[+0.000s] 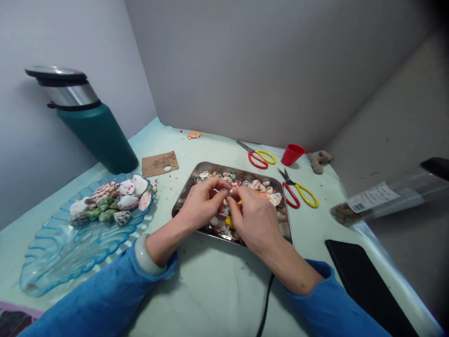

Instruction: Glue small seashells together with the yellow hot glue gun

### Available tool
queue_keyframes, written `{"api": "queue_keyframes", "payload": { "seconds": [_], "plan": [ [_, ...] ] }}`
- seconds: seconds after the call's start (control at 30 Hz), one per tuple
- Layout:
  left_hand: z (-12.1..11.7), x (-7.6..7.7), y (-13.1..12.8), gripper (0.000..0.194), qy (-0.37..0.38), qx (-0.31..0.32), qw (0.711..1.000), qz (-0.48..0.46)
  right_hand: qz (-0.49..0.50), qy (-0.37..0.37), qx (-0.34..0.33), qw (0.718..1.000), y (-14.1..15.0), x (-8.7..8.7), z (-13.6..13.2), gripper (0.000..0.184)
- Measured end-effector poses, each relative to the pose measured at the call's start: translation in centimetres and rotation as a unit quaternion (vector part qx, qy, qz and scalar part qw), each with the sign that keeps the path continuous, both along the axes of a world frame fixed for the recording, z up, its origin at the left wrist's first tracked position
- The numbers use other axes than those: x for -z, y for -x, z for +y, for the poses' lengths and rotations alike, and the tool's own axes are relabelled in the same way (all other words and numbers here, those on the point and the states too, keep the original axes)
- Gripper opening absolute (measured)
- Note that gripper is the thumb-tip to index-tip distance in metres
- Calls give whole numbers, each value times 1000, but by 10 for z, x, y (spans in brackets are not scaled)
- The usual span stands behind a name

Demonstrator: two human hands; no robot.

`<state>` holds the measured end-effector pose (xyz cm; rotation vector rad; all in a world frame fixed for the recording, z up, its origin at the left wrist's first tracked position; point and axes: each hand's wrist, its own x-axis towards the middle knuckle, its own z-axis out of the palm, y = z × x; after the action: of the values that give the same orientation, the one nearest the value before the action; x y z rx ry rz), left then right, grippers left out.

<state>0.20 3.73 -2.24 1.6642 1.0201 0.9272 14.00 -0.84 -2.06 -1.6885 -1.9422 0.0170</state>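
Many mixed shells [257, 184] lie loose in a metal tray [289, 229], which is set on the surface [206, 290] near the center of my head view.

Left hand [201, 201]: fingers curled, thumb and index fingertips brought together above the tray. Right hand [257, 215]: same posture, fingertips meeting those of the left. Grip status: I cannot tell whether a small piece is pinched there, since the fingers hide the contact point. A yellow piece [228, 221] sits in the tray just beside the right thumb.

Progress, as I judge it: handling is under way and incomplete. A separate group of shells [128, 202] with green stones [107, 216] rests on the blue dish [80, 248], at the end nearer the tray; I cannot confirm that this group counts as done. The tray holds many pieces untouched by either hand, and I class these as left.

Tools: rear scissors [251, 150] and near scissors [289, 180] lie clear of both hands.
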Motion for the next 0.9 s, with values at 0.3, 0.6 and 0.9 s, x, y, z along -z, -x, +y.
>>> {"api": "queue_keyframes", "payload": {
  "seconds": [0.3, 0.6, 0.9],
  "plan": [
    [1, 3, 1, 14, -9, -3, 1000, 15, 1, 7, 2, 1000, 0, 0, 1, 13],
    [0, -1, 1, 13, -8, -5, 1000, 22, -10, 10, 4, 1000, 0, 1, -1, 14],
    [0, 1, 1, 14, 3, -3, 1000, 19, -8, 14, 3, 1000, 0, 1, 0, 14]
  ]
}}
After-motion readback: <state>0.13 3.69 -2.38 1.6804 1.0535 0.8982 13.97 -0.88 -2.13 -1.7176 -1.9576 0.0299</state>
